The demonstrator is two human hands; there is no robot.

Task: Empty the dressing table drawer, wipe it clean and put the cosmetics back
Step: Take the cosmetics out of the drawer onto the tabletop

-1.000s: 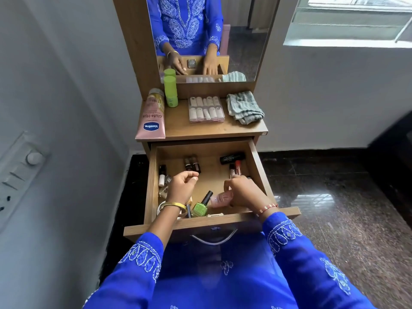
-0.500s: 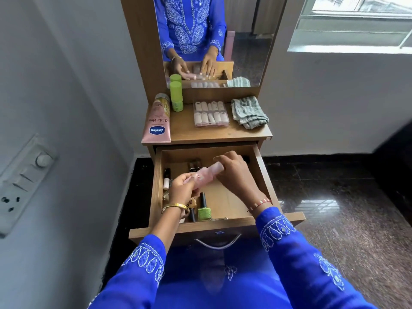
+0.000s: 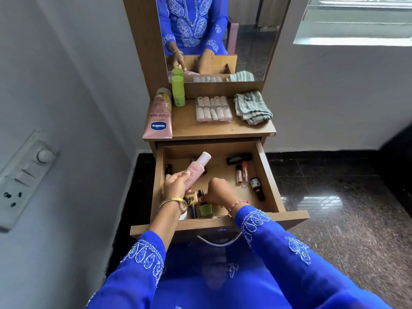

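Observation:
The wooden drawer (image 3: 265,172) of the dressing table stands pulled out with several small cosmetics inside. My left hand (image 3: 176,186) holds a pink bottle (image 3: 197,169) with a white cap, raised over the drawer's left side. My right hand (image 3: 217,192) reaches down to the front of the drawer and pinches the black cap of a green nail polish bottle (image 3: 205,208). A black tube (image 3: 238,158), two small lip glosses (image 3: 242,173) and a dark dropper bottle (image 3: 257,188) lie on the drawer's right.
On the tabletop (image 3: 185,128) lie a pink Vaseline tube (image 3: 158,118), a green stick (image 3: 178,91), a clear box of press-on nails (image 3: 213,109) and a folded green cloth (image 3: 253,108). A mirror (image 3: 252,36) stands behind. A switch panel (image 3: 24,175) is on the left wall.
My right hand let go of the pink bottle and dropped to the green nail polish at the drawer's front. My left hand now holds the pink bottle alone.

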